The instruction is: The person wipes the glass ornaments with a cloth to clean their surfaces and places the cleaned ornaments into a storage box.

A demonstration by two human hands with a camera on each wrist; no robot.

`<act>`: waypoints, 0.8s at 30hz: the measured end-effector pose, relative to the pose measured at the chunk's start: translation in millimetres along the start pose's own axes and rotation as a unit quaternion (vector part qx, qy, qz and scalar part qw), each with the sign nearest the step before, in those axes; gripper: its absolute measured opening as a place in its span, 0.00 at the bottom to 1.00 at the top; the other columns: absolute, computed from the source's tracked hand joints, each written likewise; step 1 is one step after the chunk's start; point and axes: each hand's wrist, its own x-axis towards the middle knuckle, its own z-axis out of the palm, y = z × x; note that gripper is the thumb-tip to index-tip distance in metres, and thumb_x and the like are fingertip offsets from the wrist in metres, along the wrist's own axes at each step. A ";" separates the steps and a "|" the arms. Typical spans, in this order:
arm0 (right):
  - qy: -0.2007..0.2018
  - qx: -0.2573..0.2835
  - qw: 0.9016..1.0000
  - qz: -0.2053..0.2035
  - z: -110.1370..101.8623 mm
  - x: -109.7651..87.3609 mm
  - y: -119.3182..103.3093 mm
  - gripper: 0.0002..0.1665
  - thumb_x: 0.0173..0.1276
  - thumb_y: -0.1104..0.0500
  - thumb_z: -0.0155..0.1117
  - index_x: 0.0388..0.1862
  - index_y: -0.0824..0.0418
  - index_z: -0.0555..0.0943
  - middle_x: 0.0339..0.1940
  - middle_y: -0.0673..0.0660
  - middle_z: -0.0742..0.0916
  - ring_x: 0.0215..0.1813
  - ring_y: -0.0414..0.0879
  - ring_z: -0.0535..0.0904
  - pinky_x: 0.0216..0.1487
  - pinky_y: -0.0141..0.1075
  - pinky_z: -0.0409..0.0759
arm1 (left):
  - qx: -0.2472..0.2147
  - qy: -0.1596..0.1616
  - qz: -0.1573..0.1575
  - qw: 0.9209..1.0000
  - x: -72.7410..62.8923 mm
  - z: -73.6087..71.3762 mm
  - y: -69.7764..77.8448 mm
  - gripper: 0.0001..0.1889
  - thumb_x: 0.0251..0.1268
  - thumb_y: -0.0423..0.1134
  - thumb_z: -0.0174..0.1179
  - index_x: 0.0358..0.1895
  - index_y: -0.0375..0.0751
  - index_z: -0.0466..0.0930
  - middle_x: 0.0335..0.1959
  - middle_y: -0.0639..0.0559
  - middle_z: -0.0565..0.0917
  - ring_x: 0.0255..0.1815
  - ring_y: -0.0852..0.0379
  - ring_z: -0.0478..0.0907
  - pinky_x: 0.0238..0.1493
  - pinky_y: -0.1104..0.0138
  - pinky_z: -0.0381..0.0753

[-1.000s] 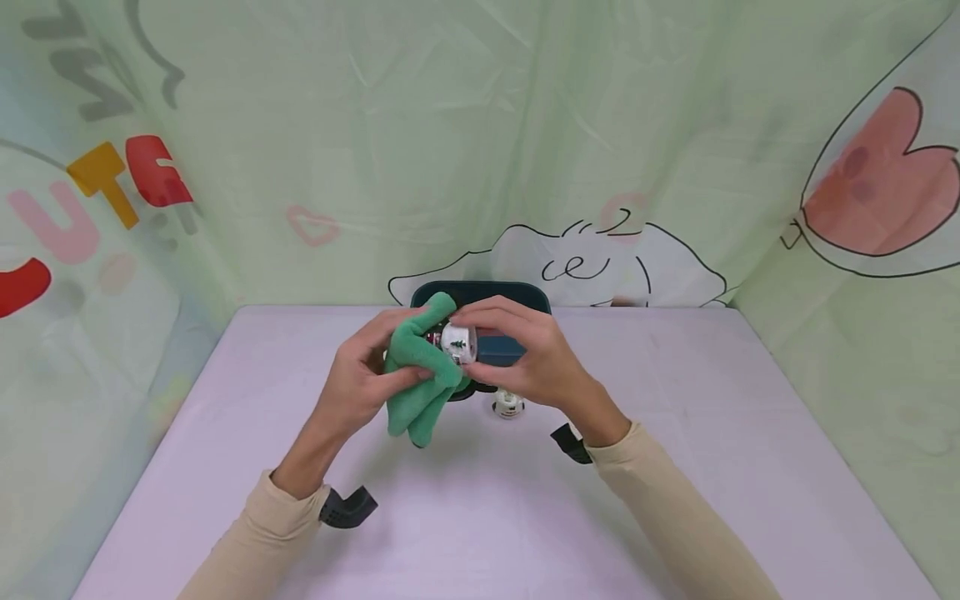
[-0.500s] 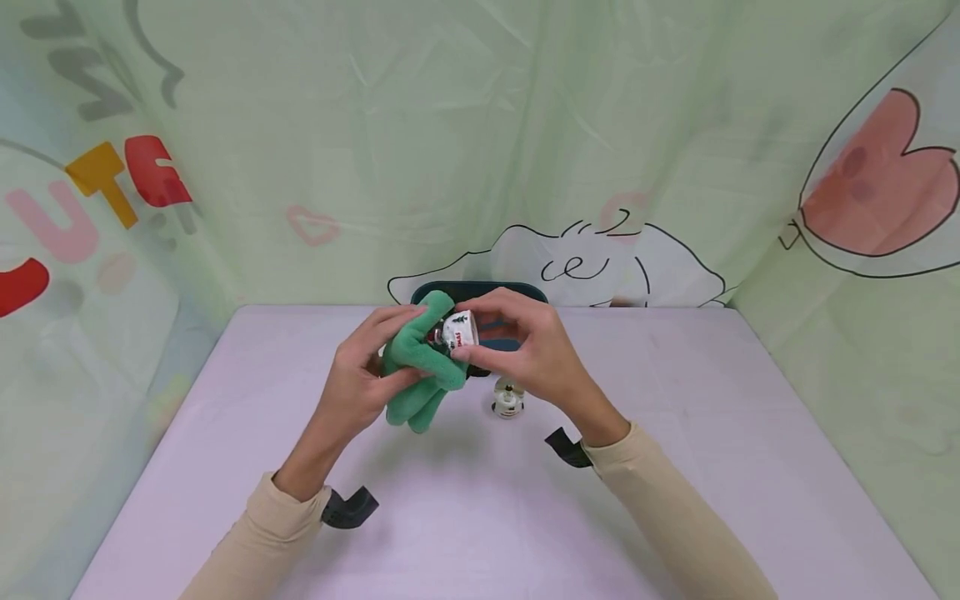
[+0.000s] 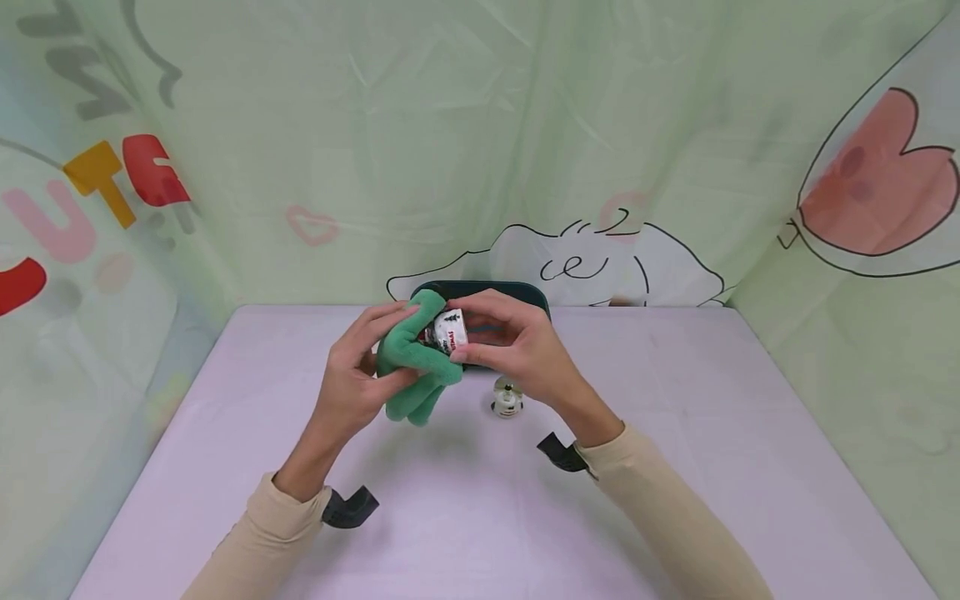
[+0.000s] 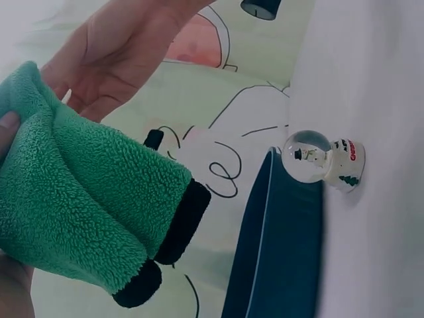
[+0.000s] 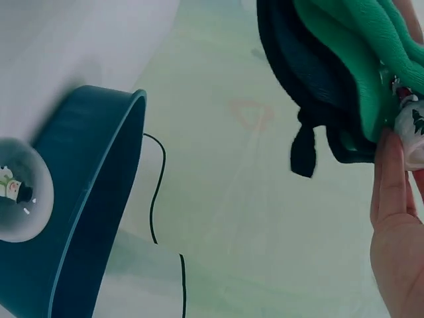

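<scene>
My left hand [image 3: 351,375] grips a green plush cloth [image 3: 411,354] with dark edging, which wraps round the glass end of a snow globe [image 3: 451,330]. From the right, my right hand [image 3: 525,340] pinches the globe's white base, printed with a small tree and red lettering. The globe lies tilted between both hands, its dome mostly hidden in the cloth. A second snow globe [image 4: 344,162], with a snowman inside, stands upright on the table below the right hand, close to the near side of a dark teal bin.
The dark teal bin [image 5: 99,126] stands at the table's far edge, behind the hands and partly hidden by them. A pale lilac cover lies over the table [image 3: 637,500]. Printed pale green curtains [image 3: 450,150] hang behind and at the sides.
The held globe has turned in my right fingers, so its red lettering now faces up. Both hands have drifted slightly left with the globe and cloth. The standing globe has stayed put.
</scene>
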 end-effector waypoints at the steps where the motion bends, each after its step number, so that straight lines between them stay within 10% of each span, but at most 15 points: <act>1: -0.003 -0.003 1.000 -0.010 0.7 0.0 1.4 0.29 0.59 0.71 0.76 0.61 0.65 0.82 0.55 0.57 0.84 0.54 0.54 0.84 0.55 0.45 0.85 | -0.007 0.000 -0.002 1.000 0.1 -0.1 -0.2 0.33 0.49 0.13 0.70 0.64 0.28 0.77 0.62 0.38 0.77 0.63 0.48 0.77 0.46 0.65 0.87; 10: -0.038 -0.034 0.993 -0.110 -1.6 0.6 7.1 0.32 0.55 0.77 0.75 0.61 0.71 0.80 0.60 0.61 0.82 0.64 0.55 0.77 0.62 0.46 0.81 | -0.039 -0.009 -0.036 0.999 -1.3 -1.3 2.2 0.32 0.55 0.17 0.68 0.66 0.31 0.75 0.60 0.39 0.80 0.49 0.53 0.84 0.40 0.63 0.88; 24: -0.080 -0.138 0.962 -0.220 -14.3 7.8 9.7 0.29 0.52 0.77 0.77 0.55 0.66 0.85 0.59 0.61 0.85 0.64 0.52 0.80 0.51 0.36 0.82 | -0.068 0.000 -0.149 0.986 0.6 -3.3 5.4 0.29 0.61 0.22 0.67 0.67 0.36 0.76 0.62 0.46 0.80 0.55 0.49 0.83 0.51 0.64 0.85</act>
